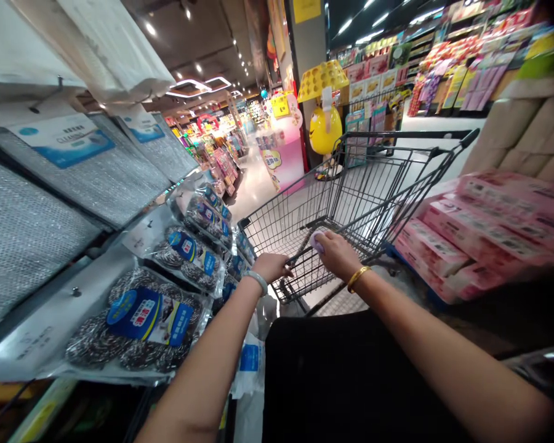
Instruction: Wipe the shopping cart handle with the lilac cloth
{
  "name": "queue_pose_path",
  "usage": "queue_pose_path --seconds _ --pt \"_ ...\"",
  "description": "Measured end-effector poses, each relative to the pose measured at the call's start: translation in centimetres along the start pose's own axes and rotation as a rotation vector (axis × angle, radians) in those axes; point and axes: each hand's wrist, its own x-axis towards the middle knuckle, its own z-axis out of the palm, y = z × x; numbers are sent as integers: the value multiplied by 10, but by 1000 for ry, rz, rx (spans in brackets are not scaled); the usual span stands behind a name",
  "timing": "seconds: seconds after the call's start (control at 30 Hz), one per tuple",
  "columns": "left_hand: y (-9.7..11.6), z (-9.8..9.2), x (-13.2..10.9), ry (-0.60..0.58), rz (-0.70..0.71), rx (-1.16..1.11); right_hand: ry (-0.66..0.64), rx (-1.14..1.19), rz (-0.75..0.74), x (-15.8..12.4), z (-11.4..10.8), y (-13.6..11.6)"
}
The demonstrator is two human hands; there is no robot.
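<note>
In front of me stands a dark wire shopping cart [284, 203], seen tilted in the picture. My left hand [271, 267], with a pale bangle at its wrist, is closed round the cart's near top rail. To its right, my right hand [338, 253], wearing a gold-coloured bracelet, is closed on a small pale purple thing [317, 241] at the same rail. Fingers cover part of that thing, so its kind does not show. Packs of metal scourers [150, 320] hang close to my left forearm.
Silvery cleaning cloths [120, 178] hang at the upper left. Pink boxes [471, 234] are piled close to the cart's right side. Beyond the cart are a pink display stand [284, 154] and a yellow smiling figure [323, 132]. An aisle floor [253, 178] runs ahead.
</note>
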Motion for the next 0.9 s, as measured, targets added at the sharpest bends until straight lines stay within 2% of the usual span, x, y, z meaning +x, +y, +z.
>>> queue_pose_path --seconds 0.1,0.2,0.3,0.37,0.53,0.6,0.73,0.8,0.9 --pt "8 1 -6 62 -35 -8 48 32 8 -7 14 -13" --pt "26 4 -4 121 -59 -45 185 145 26 -24 39 -32" --pt "37 7 -2 131 -85 -73 287 319 -37 -42 61 -41" --pt "39 9 -4 132 -83 -81 320 380 -15 -49 66 -35" --pt "37 13 -14 153 -69 -76 514 383 264 -53 59 -2" --pt "39 14 -17 160 -74 -68 515 402 306 -57 63 3" --pt "42 15 -21 155 -79 -64 398 455 302 -70 72 -5" --pt "43 14 -23 140 -60 -72 388 456 307 -73 69 -13" --pt "42 12 -27 108 -18 -98 389 465 233 -70 60 -26"
